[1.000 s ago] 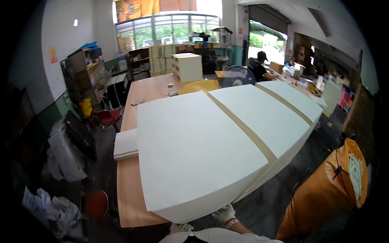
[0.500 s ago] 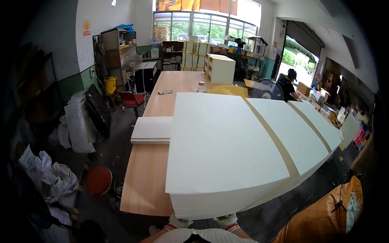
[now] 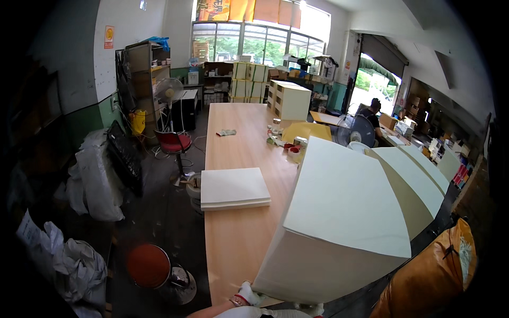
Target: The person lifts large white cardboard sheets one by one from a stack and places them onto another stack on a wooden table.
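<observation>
A large pale white block (image 3: pixel 344 196), which looks like a tall stack of sheets or boards, leans over the right side of the table in front of me. My left hand (image 3: pixel 250 294), in a white glove, grips the block's lower left corner, thumb side up. Under its near bottom edge is my right hand (image 3: pixel 309 309), also gloved; its fingers are mostly hidden beneath the block. Two more pale stacks (image 3: pixel 411 172) stand behind it to the right, a gap between them. A lower stack of white boards (image 3: pixel 236 185) lies on the wooden table (image 3: pixel 238 238).
A glove (image 3: pixel 226 132), tape rolls (image 3: pixel 293 152) and a yellow sheet (image 3: pixel 307 131) lie farther along the table. To the left are a red-brown stool (image 3: pixel 148 265) and a red chair (image 3: pixel 174 142). An orange sack (image 3: pixel 427 275) sits at right. A person (image 3: pixel 371 114) works beyond a fan (image 3: pixel 355 130).
The near block has swung and shifted right, tilting, and the gap to the stacks behind it has widened. My hands moved right with it. More of the table and the low stack shows.
</observation>
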A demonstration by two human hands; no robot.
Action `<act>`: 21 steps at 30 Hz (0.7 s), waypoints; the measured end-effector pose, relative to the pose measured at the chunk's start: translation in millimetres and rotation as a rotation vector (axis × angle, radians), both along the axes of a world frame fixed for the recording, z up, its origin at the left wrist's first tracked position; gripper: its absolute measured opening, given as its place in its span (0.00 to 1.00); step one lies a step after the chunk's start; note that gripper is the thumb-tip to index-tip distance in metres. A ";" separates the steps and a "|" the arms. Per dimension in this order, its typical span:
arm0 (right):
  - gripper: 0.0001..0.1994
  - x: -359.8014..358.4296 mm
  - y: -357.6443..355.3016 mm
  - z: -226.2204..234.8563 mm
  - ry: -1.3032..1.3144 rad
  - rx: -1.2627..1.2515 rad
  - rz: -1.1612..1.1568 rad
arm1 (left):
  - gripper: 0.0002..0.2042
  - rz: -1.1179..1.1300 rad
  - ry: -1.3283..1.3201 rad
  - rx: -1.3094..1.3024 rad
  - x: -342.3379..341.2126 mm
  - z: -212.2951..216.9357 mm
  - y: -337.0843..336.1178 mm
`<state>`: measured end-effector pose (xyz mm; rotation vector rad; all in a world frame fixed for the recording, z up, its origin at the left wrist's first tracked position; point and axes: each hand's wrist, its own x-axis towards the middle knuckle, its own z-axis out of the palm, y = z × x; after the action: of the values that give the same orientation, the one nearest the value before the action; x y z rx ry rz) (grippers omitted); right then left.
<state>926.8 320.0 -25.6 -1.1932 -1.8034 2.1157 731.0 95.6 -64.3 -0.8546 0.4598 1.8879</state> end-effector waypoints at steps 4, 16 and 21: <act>0.28 -32.5 -22.7 22.5 -0.008 0.074 -0.137 | 0.19 -0.157 0.443 0.127 -55.7 -36.2 -31.8; 0.28 -80.4 11.7 30.6 0.101 0.118 -0.369 | 0.16 -0.200 0.388 0.056 -116.5 -79.6 -62.5; 0.28 -80.8 28.2 23.9 0.162 0.119 -0.410 | 0.08 -0.025 0.480 0.300 -115.3 -68.3 -73.0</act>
<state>845.9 348.2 -1.8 -1.1997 -1.4451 1.7924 615.7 22.6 -132.6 -0.1919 0.4540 2.0706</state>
